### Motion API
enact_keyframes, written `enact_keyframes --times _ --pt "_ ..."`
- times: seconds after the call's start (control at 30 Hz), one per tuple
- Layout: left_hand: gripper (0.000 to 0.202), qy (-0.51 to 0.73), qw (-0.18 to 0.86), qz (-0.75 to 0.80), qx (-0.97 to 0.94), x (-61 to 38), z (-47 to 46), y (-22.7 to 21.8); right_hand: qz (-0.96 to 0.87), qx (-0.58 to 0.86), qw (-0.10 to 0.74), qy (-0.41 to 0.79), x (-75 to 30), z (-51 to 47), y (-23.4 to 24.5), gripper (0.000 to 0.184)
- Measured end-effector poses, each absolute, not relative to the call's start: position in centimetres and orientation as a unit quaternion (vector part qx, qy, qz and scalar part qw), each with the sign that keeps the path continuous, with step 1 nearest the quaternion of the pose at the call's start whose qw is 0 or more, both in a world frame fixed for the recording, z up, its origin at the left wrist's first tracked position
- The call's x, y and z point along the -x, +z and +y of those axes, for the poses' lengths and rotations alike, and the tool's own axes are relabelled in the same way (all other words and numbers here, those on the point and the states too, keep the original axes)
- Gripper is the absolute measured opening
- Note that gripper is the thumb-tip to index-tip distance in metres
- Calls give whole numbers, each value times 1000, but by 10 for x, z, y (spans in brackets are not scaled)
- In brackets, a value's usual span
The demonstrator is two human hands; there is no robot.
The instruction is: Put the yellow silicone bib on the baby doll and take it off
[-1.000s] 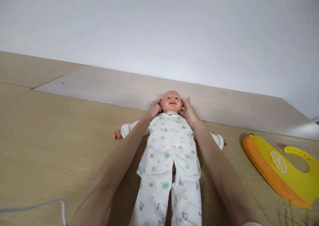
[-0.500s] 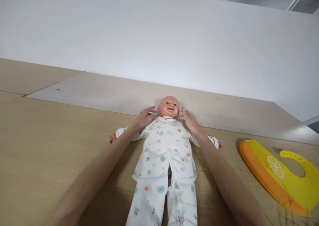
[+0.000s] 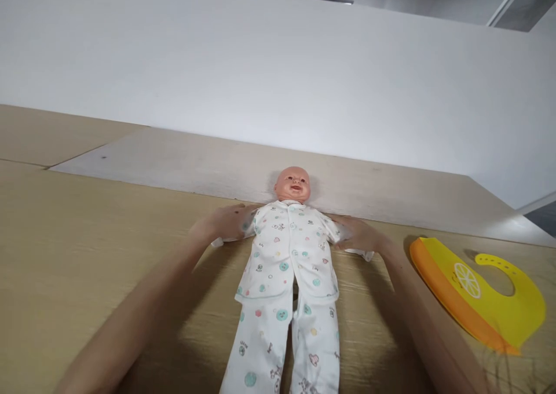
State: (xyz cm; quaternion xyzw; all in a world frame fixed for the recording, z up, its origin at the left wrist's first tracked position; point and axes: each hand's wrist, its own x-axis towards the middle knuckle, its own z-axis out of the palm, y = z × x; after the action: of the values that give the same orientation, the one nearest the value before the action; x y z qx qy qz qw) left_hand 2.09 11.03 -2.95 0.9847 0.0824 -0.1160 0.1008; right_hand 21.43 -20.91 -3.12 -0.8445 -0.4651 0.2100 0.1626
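Observation:
A baby doll [image 3: 289, 249] in a white pyjama top and trousers with small coloured prints lies face up on the wooden surface. Its arms are spread to both sides. My left hand [image 3: 230, 221] lies over the doll's sleeve on the left, its fingertips near the shoulder. Over the other sleeve is my right hand [image 3: 358, 233], fingers pointing inward to the doll's upper arm. Both hands touch the sleeves, but motion blur smears the fingers, so a grip cannot be made out. The doll's own hands are hidden.
To the right lies a yellow bib [image 3: 495, 301] with an orange edge and a citrus-slice print. A pale board [image 3: 195, 156] runs behind the doll's head, with a white wall [image 3: 269, 75] rising beyond it. The wooden surface [image 3: 87, 255] extends left.
Both my hands have moved from beside the doll's head outward and down onto its sleeves. The doll's hands, visible before, are now covered. The view has shifted slightly.

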Motion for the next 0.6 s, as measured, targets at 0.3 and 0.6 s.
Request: enact_keyframes --times 0.3,0.6 --pt "49 -83 18 132 -988 -25 123 -38 -399 907 85 101 -236 -209 -55 49" --pt "60 -132 33 137 -981 -15 120 -34 -363 919 72 134 -245 -218 -60 57"
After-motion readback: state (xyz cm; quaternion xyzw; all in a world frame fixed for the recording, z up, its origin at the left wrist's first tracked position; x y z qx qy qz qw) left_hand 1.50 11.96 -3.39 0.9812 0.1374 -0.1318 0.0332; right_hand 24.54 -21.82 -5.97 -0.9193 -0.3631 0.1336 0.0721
